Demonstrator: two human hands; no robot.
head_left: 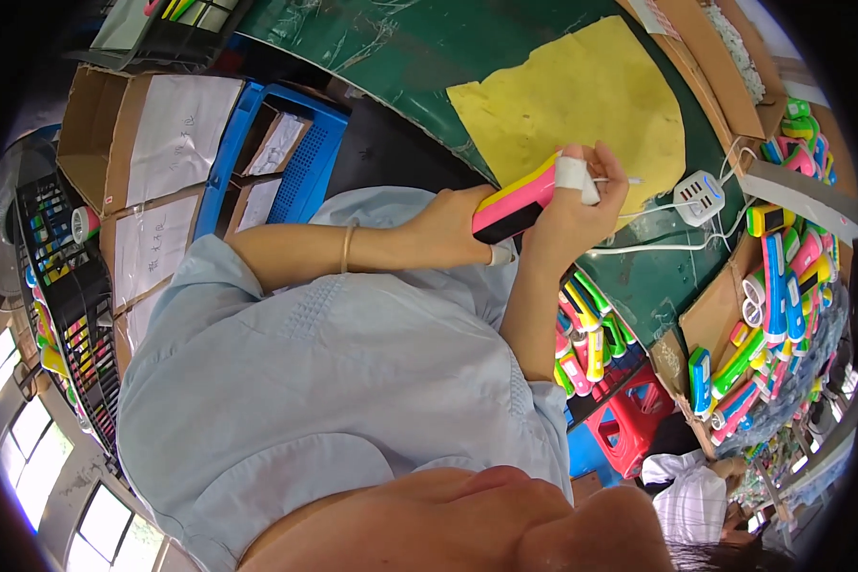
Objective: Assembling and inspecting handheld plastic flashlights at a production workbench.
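My left hand (453, 224) is closed around a flashlight (532, 198) with a pink, yellow and black body, tilted up to the right. White tape shows on a fingertip of this hand. At the flashlight's far end is my right hand (572, 217), its thumb wrapped in white tape and its fingers curled. A thin white cable (633, 180) with a small plug shows between those fingers. Whether the plug touches the flashlight cannot be seen. Both hands are at the edge of a green table (391, 57), by a torn yellow sheet (582, 86).
A white multi-port USB charger (699, 198) with cables lies right of the sheet. Cardboard boxes of colourful flashlights (777, 286) stand at the right; more flashlights (591, 334) lie below the table edge. A blue crate (305, 162) and cardboard boxes (167, 143) are left. A red stool (629, 419) and another person (691, 500) are behind.
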